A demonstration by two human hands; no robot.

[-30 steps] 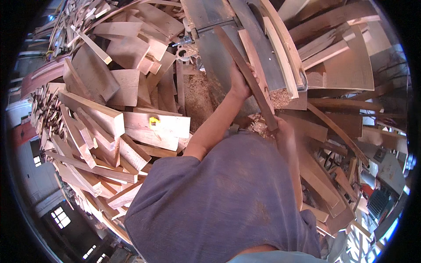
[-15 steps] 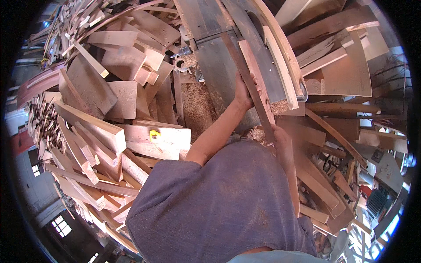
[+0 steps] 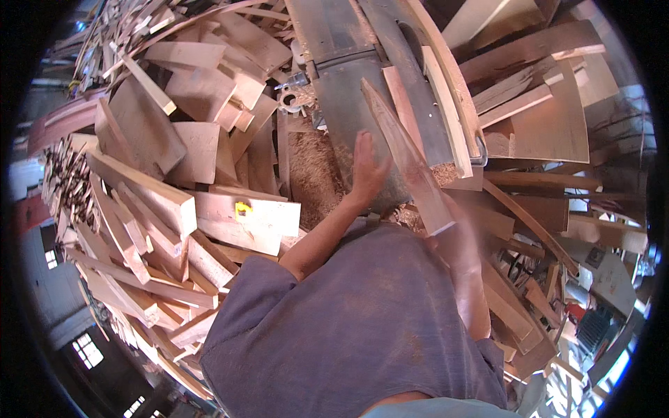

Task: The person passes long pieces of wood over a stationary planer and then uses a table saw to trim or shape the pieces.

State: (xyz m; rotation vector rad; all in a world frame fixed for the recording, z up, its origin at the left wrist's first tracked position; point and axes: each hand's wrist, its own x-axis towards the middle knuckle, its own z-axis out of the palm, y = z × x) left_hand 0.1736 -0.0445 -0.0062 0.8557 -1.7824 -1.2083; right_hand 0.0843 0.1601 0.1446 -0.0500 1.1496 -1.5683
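Note:
A narrow wooden board (image 3: 408, 157) slants over the metal bed (image 3: 338, 97) of a planing machine, its near end toward my body. My right hand (image 3: 456, 223), partly blurred, grips that near end from the right side. To the left of the board, my left hand (image 3: 368, 167) is held over the bed, fingers spread and apart from the wood. A second, reddish wooden strip (image 3: 398, 94) lies behind the board, along the machine's fence (image 3: 418, 63).
Wood shavings (image 3: 313, 160) are heaped left of the bed. Stacked offcuts (image 3: 188, 97) crowd the left side, with a yellow tape measure (image 3: 242, 211) on a pale board (image 3: 261, 226). More planks (image 3: 543, 111) lean at the right. A motor (image 3: 598, 324) stands at the lower right.
My left hand has let go of the board and moved left, its fingers opening. The board has turned in my right hand, showing a wider face, and its far end has dropped nearer to me.

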